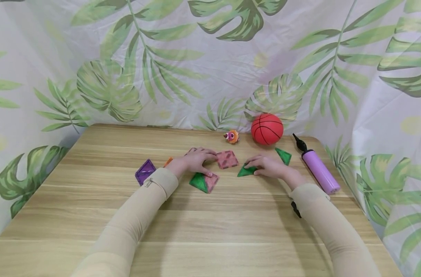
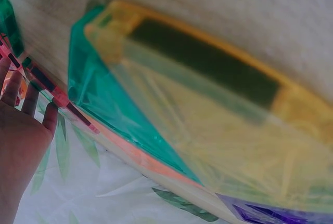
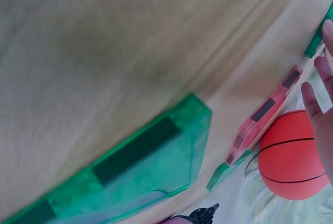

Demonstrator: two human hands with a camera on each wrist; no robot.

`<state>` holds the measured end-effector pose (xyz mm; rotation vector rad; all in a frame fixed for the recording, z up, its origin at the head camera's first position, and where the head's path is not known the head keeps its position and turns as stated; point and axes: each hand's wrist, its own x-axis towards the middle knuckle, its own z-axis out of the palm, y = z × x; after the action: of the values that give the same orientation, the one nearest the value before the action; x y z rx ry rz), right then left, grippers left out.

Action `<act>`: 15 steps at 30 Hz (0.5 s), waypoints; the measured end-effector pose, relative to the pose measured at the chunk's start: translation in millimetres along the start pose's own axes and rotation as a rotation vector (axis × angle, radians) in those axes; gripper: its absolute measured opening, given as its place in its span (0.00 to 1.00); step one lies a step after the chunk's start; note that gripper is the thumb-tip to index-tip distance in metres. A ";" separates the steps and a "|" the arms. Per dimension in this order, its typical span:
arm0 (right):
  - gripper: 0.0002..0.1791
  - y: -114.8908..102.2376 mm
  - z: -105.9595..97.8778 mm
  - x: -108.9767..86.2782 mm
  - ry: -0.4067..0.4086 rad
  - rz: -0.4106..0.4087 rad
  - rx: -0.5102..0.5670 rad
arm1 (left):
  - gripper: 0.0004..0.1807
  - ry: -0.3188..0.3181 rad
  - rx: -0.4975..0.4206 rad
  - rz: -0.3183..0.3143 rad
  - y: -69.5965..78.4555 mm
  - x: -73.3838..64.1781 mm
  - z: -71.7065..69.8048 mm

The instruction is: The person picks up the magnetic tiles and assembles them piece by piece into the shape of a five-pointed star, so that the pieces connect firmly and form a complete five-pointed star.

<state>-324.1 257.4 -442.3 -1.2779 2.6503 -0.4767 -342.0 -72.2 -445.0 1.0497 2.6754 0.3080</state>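
Observation:
My left hand (image 1: 198, 161) reaches over flat translucent magnetic tiles. Its thumb touches a red triangular tile (image 1: 212, 183) lying against a green triangular tile (image 1: 198, 182), and its fingertips are beside a red square tile (image 1: 227, 159). In the left wrist view, the fingers of that hand (image 2: 21, 141) look extended. My right hand (image 1: 267, 166) pinches another green triangular tile (image 1: 245, 171) between fingers and thumb at the table surface. The right wrist view shows only part of that hand (image 3: 323, 125), by a green tile (image 3: 318, 34).
A purple tile (image 1: 145, 172) and an orange tile (image 1: 168, 161) lie left, partly hidden by my arm. One green tile (image 1: 284, 156) lies beyond my right hand. Along the back are a small toy figure (image 1: 232, 136), a red ball (image 1: 267, 129) and a purple hand pump (image 1: 320, 171).

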 end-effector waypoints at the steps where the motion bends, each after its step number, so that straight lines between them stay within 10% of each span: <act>1: 0.19 -1.4 0.5 0.7 -0.005 -0.005 0.005 | 0.40 -0.001 0.001 -0.001 -0.1 -0.2 0.0; 15: 0.19 -22.4 9.4 12.4 -0.074 -0.054 0.125 | 0.40 -0.019 0.020 -0.013 4.8 -2.3 -2.2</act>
<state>-312.7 232.6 -443.3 -1.3067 2.4889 -0.5809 -338.0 -70.6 -441.1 1.0361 2.6730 0.2680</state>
